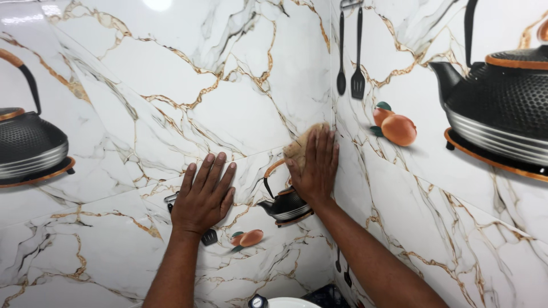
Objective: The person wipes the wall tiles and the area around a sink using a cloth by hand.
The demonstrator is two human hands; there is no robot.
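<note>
Cloth (301,147): tan, kinda crumpled, pinned flat against the wall right by the inside corner, only its top and left edge poke out from under the right hand.
Far left: a printed black kettle (27,145) with an orange rim and curved handle sits on the left wall tile, well apart from both hands.
Left wall (171,74): glossy white marble-look tile with gold and grey veins, shiny glare spots up top.
Left hand (202,197): fingers spread wide, palm flat on the tile, holding nothing, just leaning there. It partly covers a printed utensil picture.
Below, between the hands: a small printed orange fruit (249,238) with a green leaf.
Small kettle print (285,202): just under the right hand, touching the wrist area in the view.
Right hand (314,168): fingers together and pointing up, pressing the cloth onto the tile, near the corner seam.
Right wall (456,228): same marble tile, with printed hanging spoon and spatula (349,57), two orange fruits (394,126), and a big black kettle (502,108) at the far right.
Bottom edge: a bit of white round rim, can't tell what it is.
</note>
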